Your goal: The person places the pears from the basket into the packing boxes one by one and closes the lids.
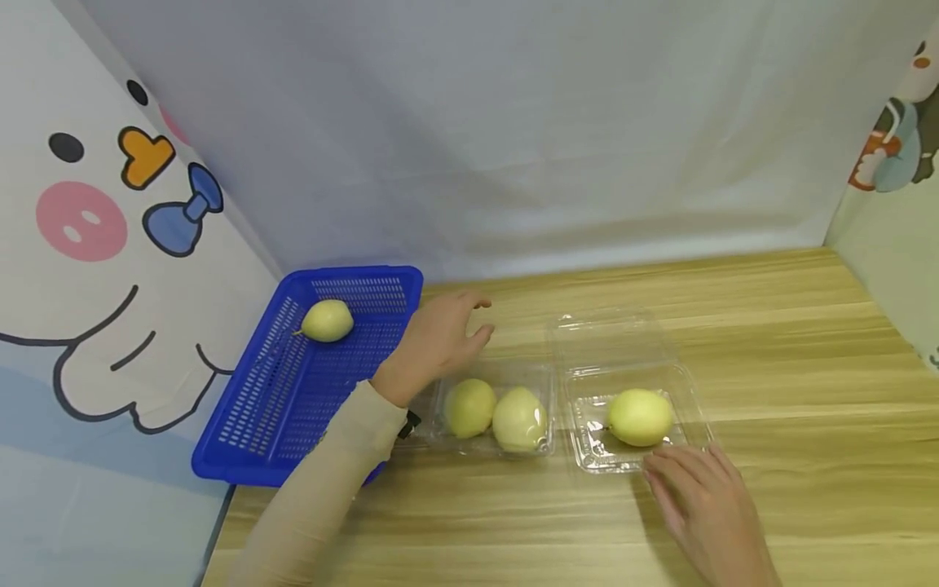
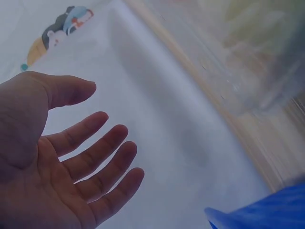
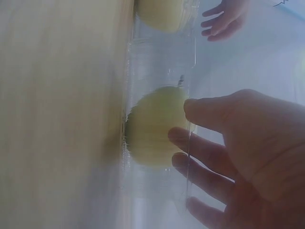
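Nowhere does any readable writing or brand mark show; the only printing is cartoon artwork on the side panels, a pink-cheeked face with a blue bow (image 1: 183, 208) to the left and a small figure (image 1: 891, 139) cut off by the frame's right edge. On the wooden table (image 1: 792, 342), the left hand (image 1: 436, 338) hovers with its fingers spread and relaxed, gripping nothing, over the back part of the left clear clamshell (image 1: 543, 377), which holds two pale yellow pears (image 1: 469, 406) side by side near the table's left front. The clamshell's transparent walls are hard to trace, and the wrist hides its left end. The right hand (image 1: 697, 489) lies near the table's front edge with straight, loose fingers at the front rim of the right clear clamshell (image 1: 587, 456); whether the fingertips actually touch the plastic cannot be told, and the forearm is cut off at the bottom. Inside that open clamshell sits a single pear (image 1: 640, 417), with the lid (image 1: 609, 334) folded back toward the rear. A blue basket (image 1: 279, 391) overhangs the table's left edge, carrying one more pear (image 1: 327, 320) near its far end. Both wrist views are blurred; the right one shows the single pear (image 3: 155, 126) through hazy plastic just beyond the fingers (image 3: 200, 150).
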Motion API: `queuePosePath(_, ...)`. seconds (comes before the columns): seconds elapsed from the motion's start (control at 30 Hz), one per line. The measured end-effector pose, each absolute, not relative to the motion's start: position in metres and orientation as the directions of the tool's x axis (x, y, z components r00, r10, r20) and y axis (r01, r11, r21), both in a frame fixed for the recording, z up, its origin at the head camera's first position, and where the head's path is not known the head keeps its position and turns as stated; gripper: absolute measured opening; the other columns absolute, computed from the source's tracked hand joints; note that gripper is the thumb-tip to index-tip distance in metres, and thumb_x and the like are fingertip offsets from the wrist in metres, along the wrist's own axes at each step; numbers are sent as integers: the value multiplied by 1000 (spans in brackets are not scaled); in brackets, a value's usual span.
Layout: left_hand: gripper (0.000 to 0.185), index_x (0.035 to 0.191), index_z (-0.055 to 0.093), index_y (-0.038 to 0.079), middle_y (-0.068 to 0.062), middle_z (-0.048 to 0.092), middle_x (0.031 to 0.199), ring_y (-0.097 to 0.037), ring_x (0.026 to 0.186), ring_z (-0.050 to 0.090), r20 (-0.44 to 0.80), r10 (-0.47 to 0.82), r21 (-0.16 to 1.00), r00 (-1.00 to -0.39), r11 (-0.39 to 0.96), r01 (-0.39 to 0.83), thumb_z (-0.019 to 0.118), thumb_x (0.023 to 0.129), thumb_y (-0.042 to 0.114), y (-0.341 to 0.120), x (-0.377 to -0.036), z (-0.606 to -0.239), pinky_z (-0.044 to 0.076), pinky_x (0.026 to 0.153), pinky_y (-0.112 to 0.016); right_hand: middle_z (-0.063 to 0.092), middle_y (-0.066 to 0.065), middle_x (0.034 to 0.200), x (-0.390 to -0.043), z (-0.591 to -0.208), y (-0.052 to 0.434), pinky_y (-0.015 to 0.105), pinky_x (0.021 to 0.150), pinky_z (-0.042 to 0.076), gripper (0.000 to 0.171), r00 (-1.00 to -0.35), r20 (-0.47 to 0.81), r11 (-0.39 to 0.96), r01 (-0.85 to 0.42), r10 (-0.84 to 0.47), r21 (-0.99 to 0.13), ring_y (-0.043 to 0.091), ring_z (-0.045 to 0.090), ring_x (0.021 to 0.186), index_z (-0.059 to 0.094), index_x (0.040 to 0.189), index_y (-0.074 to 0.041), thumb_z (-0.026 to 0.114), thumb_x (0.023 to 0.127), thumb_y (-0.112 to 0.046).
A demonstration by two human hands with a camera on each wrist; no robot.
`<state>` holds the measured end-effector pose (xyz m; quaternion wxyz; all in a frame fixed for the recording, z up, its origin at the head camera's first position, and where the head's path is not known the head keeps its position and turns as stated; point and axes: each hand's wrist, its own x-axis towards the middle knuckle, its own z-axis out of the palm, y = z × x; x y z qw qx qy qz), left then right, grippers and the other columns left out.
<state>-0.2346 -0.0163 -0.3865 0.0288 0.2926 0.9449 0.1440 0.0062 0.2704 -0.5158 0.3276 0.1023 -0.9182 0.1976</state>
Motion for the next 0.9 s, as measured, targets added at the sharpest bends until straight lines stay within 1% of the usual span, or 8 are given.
queuePosePath(0.07, 43, 144, 65, 13, -10, 68, 144, -32, 126, 68, 52, 549, 292, -834, 791, 538, 63, 106, 34, -24, -240, -389, 57, 104, -48, 80, 12, 102, 6, -515, 271, 76, 95, 48, 51, -766, 640, 898, -322, -60, -301, 34, 74, 94, 80, 96, -7, 47, 104, -45)
queuePosePath(0.13, 43, 143, 66, 12, -12, 67, 146, -35, 133, 64, 63, 529, 312, -846, 795, 520, 63, 106, 34, -34, -246, -391, 54, 109, -51, 80, 12, 101, 6, -515, 271, 77, 95, 49, 49, -766, 639, 898, -323, -63, -299, 34, 74, 93, 79, 97, -6, 48, 103, -44)
queuePosePath(0.23, 43, 142, 67, 13, -14, 62, 151, -38, 141, 56, 64, 484, 347, -873, 809, 474, 64, 105, 35, -50, -254, -392, 49, 115, -55, 80, 12, 101, 6, -516, 270, 75, 95, 50, 60, -764, 642, 904, -315, -62, -288, 33, 75, 93, 80, 96, -7, 42, 109, -52)
queuePosePath(0.33, 44, 142, 66, 13, -17, 57, 155, -41, 142, 54, 63, 440, 366, -896, 825, 431, 65, 104, 35, -67, -261, -389, 49, 113, -60, 80, 11, 100, 5, -518, 270, 72, 95, 49, 70, -756, 652, 912, -304, -55, -275, 32, 75, 92, 80, 95, -9, 33, 111, -58)
queuePosePath(0.5, 48, 144, 65, 9, -21, 54, 156, -45, 142, 52, 57, 403, 341, -913, 852, 397, 65, 104, 36, -92, -272, -387, 49, 111, -62, 80, 11, 99, 5, -518, 271, 71, 96, 49, 71, -749, 661, 916, -299, -51, -268, 32, 75, 92, 80, 93, -10, 32, 111, -59)
queuePosePath(0.63, 54, 149, 59, 6, -26, 49, 158, -49, 145, 47, 9, 362, 301, -932, 888, 348, 61, 105, 37, -111, -280, -392, 44, 116, -65, 80, 11, 99, 4, -518, 272, 74, 96, 49, 71, -753, 656, 914, -302, -53, -273, 33, 75, 91, 80, 94, -9, 33, 111, -58)
queuePosePath(0.77, 63, 155, 49, 0, -34, 40, 161, -56, 149, 38, -82, 309, 254, -948, 926, 280, 58, 105, 37, -131, -286, -398, 37, 120, -69, 80, 11, 99, 4, -518, 271, 76, 96, 49, 70, -756, 651, 912, -305, -57, -274, 34, 75, 91, 80, 94, -8, 33, 111, -57)
queuePosePath(0.9, 71, 159, 40, -5, -39, 33, 163, -59, 150, 32, -176, 268, 190, -947, 953, 235, 56, 106, 38, -146, -289, -405, 33, 121, -70, 80, 12, 99, 5, -519, 271, 73, 95, 50, 72, -755, 653, 917, -296, -54, -267, 33, 75, 91, 80, 94, -8, 32, 111, -58)
